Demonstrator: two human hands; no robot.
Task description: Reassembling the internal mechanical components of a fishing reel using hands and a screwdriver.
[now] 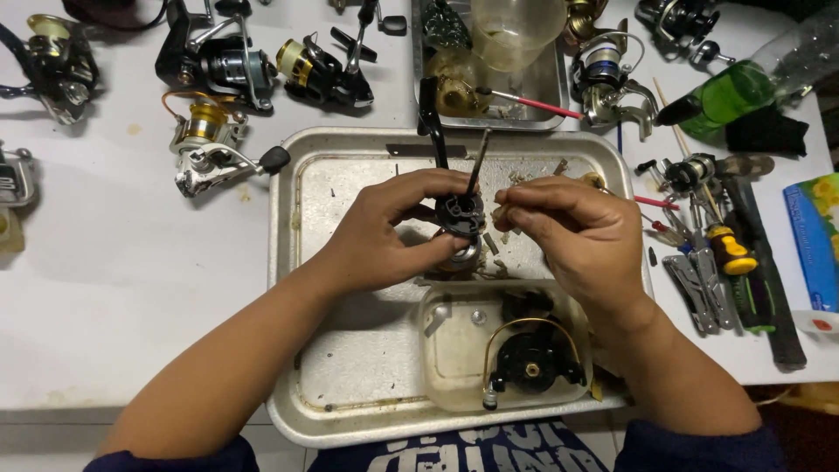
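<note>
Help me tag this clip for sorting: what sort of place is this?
Probably a fishing reel repair bench. Several spinning reels lie on the white table, hand tools sit beside a metal tray, and both hands work a dismantled reel body.

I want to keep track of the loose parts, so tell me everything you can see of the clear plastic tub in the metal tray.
The clear plastic tub is a shallow, rounded-corner container, cloudy and stained, sitting upright in the near right corner of the metal tray. It holds a black reel rotor with a gold wire bail arching over it, plus a few small light-coloured parts at its left end. The right hand hovers over its far right edge; neither hand visibly grips it.
</note>
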